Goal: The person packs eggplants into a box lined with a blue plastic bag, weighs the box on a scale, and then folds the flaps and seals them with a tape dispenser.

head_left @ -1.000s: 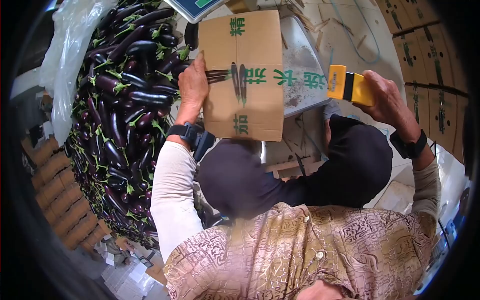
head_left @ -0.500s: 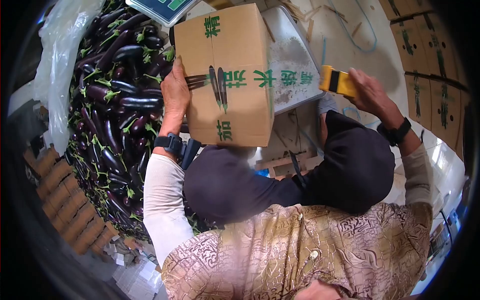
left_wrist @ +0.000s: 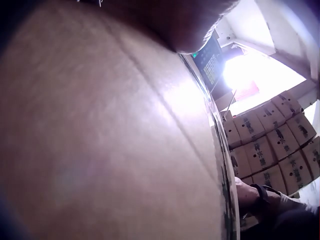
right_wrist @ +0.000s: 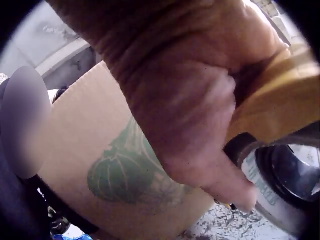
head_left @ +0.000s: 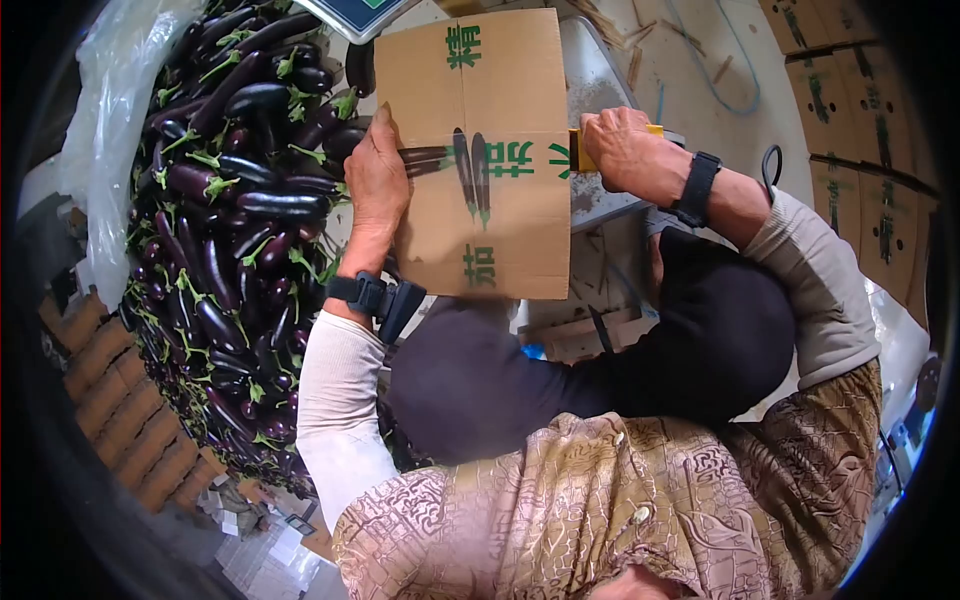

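A cardboard box [head_left: 520, 230] with green lettering and printed eggplants stands before the person's knees. The left hand [head_left: 377, 180] rests against its left side near the top edge; some of its fingers are hidden. Close up, the box's bare side [left_wrist: 100, 140] fills much of the left wrist view. At the box's right edge, the right hand [head_left: 625, 150] grips a yellow tape dispenser [head_left: 588, 155], mostly covered by that hand. The right wrist view shows its yellow body [right_wrist: 285, 95] beside the curled fingers, a round roll below, and a green print on the box side.
A large heap of eggplants [head_left: 240, 210] lies left of the box, with clear plastic sheeting [head_left: 130, 150] beyond. A scale display [head_left: 365, 12] is at the top. Under the box's right side shows a metal platform [head_left: 600, 90]. Stacked cartons [head_left: 850, 100] line the right.
The right hand has brought the tape dispenser left, from beside the box to its right edge. The left hand has stayed on the box's left side; the box's tilt has shifted slightly.
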Demonstrator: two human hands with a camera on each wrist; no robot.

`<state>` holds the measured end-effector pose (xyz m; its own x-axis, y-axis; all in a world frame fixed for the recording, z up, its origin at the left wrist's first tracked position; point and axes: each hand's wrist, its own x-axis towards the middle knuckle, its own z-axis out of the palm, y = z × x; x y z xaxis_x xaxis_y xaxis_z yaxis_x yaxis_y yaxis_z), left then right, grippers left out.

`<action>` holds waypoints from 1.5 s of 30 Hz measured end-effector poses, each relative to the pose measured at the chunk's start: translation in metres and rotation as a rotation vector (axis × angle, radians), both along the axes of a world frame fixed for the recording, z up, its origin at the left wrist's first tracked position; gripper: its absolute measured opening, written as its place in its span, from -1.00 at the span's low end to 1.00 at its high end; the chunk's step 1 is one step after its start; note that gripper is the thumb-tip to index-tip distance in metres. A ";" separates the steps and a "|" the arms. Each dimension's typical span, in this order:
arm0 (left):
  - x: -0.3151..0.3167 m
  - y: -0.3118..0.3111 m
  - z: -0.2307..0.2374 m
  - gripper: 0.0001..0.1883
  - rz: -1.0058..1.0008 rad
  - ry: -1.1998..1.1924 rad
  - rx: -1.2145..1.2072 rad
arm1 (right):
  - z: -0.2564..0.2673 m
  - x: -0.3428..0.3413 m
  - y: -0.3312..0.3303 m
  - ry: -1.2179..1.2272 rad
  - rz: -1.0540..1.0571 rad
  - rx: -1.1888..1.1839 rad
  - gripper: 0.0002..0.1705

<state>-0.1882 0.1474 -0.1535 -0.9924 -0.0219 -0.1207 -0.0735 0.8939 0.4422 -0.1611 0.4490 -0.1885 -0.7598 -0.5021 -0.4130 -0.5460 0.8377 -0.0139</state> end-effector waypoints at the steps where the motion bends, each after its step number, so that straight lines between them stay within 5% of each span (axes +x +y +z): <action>1: 0.002 -0.001 -0.004 -0.43 -0.029 0.058 0.022 | 0.002 0.000 -0.003 0.006 -0.003 0.011 -0.81; 3: -0.003 0.006 0.000 -0.43 -0.057 0.142 0.058 | 0.010 -0.006 -0.009 -0.178 -0.149 0.052 -0.55; 7: -0.004 0.002 0.003 -0.41 0.021 0.071 0.103 | 0.001 0.013 -0.006 -0.014 0.052 0.045 -0.58; 9: -0.002 -0.001 0.000 -0.41 0.005 0.080 0.162 | 0.004 0.008 -0.006 -0.106 -0.093 -0.001 -0.62; 11: 0.002 0.002 -0.005 -0.42 -0.020 0.069 0.193 | 0.005 0.011 -0.003 0.008 0.088 0.076 -0.86; 15: -0.002 0.009 0.004 -0.42 0.002 0.014 0.184 | -0.030 -0.007 -0.025 0.018 0.193 0.285 -0.85; 17: -0.003 0.004 -0.004 -0.41 0.027 0.068 0.230 | -0.034 -0.016 0.002 -0.007 0.279 0.167 -0.80; 19: 0.000 -0.003 -0.006 -0.38 0.046 -0.081 0.215 | -0.048 0.002 0.013 0.259 0.240 -0.025 -0.79; 20: -0.006 -0.002 -0.009 -0.36 0.008 -0.076 0.416 | -0.031 0.007 0.027 0.215 0.184 -0.177 -0.69; 22: -0.004 0.009 0.011 -0.28 -0.102 -0.155 0.698 | 0.005 -0.006 0.044 -0.257 -0.338 -0.128 -0.67; 24: -0.004 0.022 0.001 -0.24 -0.206 -0.103 0.752 | -0.007 0.004 0.136 -0.045 -0.099 -0.602 -0.53; 25: -0.003 0.030 -0.003 -0.18 -0.305 -0.057 0.793 | 0.019 -0.008 0.132 -0.330 -0.687 -0.272 -0.47; 27: 0.005 0.065 0.004 -0.04 -0.430 0.026 0.704 | 0.069 0.002 0.162 -0.408 -1.046 -0.473 -0.40; 29: 0.018 0.111 0.009 -0.02 -0.532 0.254 0.356 | 0.057 0.014 0.221 -0.384 -1.130 -1.016 -0.55; 31: 0.025 0.145 0.004 -0.04 -0.663 0.320 0.259 | 0.084 0.010 0.253 -0.520 -1.263 -1.172 -0.63; 33: 0.027 0.164 -0.005 -0.05 -0.788 0.391 0.154 | 0.119 0.014 0.236 -0.509 -1.230 -1.507 -0.64; 36: 0.034 0.176 -0.017 -0.15 -1.041 0.425 0.054 | 0.141 0.004 0.200 -0.492 -1.156 -1.690 -0.56; 39: 0.021 0.164 -0.009 -0.19 -1.030 0.341 0.212 | 0.084 -0.016 0.240 -0.598 -1.203 -1.747 -0.55; 43: 0.018 0.103 -0.031 -0.36 -0.486 0.357 0.400 | 0.041 0.001 0.184 -0.780 -1.336 -1.731 -0.64; 45: 0.030 0.051 -0.065 -0.40 -0.133 0.157 0.324 | 0.055 0.009 0.149 -0.865 -1.273 -1.717 -0.64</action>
<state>-0.1578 0.1985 -0.2184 -0.9910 0.1227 0.0539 0.1252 0.7033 0.6998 -0.1517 0.5980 -0.1332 -0.8030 -0.1960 -0.5629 0.5887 -0.4085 -0.6975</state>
